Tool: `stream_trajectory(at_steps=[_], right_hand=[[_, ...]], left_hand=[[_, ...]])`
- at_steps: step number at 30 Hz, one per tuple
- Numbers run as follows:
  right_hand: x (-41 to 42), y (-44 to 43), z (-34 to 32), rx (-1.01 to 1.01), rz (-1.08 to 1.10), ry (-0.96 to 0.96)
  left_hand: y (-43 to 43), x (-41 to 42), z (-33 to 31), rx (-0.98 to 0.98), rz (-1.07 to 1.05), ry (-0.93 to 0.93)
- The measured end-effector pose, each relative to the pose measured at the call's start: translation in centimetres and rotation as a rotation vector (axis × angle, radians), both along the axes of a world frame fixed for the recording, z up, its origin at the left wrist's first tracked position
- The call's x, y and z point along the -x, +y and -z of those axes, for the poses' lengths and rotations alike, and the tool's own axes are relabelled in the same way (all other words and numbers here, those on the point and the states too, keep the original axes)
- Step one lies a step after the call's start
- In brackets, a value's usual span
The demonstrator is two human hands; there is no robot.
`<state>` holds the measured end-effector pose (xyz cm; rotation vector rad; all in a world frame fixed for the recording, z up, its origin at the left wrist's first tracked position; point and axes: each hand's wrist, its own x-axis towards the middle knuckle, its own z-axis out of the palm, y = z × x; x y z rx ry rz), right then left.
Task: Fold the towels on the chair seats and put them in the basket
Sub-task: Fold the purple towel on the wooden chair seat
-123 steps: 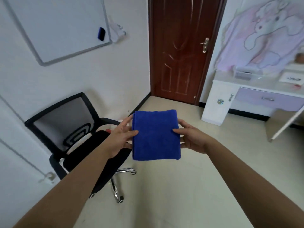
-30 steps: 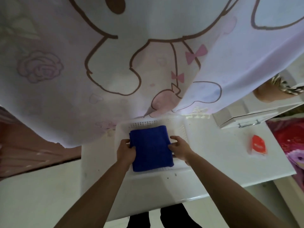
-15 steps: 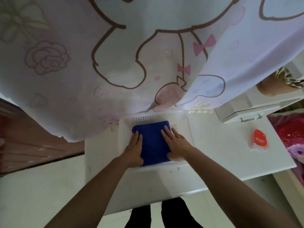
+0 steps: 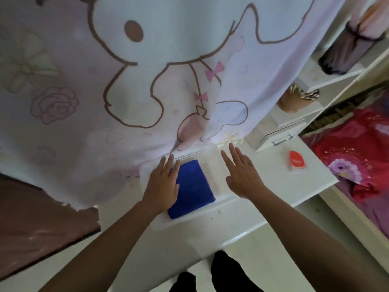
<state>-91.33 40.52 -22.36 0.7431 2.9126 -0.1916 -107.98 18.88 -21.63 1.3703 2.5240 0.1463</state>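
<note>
A folded blue towel (image 4: 192, 187) lies flat inside the white plastic basket (image 4: 212, 207) on a white desk. My left hand (image 4: 163, 184) hovers flat over the towel's left edge and the basket's left side, fingers spread, holding nothing. My right hand (image 4: 242, 173) is lifted above the basket's right part, palm down and fingers apart, off the towel. No chair is in view.
A pink cartoon-print curtain (image 4: 147, 70) hangs over the basket's far rim. On the desk (image 4: 263, 209) to the right lie a small red packet (image 4: 296, 162) and a white drawer box (image 4: 277, 134). White shelves and a red bed cover are at the far right.
The blue towel was carried from the chair area and set down in the basket. Since half a second ago both hands have come off it, the right hand moving away to the right.
</note>
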Motion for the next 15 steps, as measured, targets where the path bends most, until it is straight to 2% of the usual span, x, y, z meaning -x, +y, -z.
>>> stream_trajectory(at_steps=[3,6,10,15], right_hand=[[-4.9,0.4,-2.9,-0.135,0.149,0.087],[-10.5,0.4,-5.9,-0.215,0.283,0.125],[-19.9,0.8,-9.5,-0.315,0.484,0.098],[-32.5,-0.9,-13.4,-0.391,0.722,0.18]], left_hand=[[3.5,-1.4,-1.6,-0.107,0.126,0.139],[7.7,-4.7,-3.5,-0.146,0.214,0.18],[12.7,-12.3,-7.3,-0.2,0.356,0.188],[15.9,-23.7,-12.9,-0.303,0.586,0.273]])
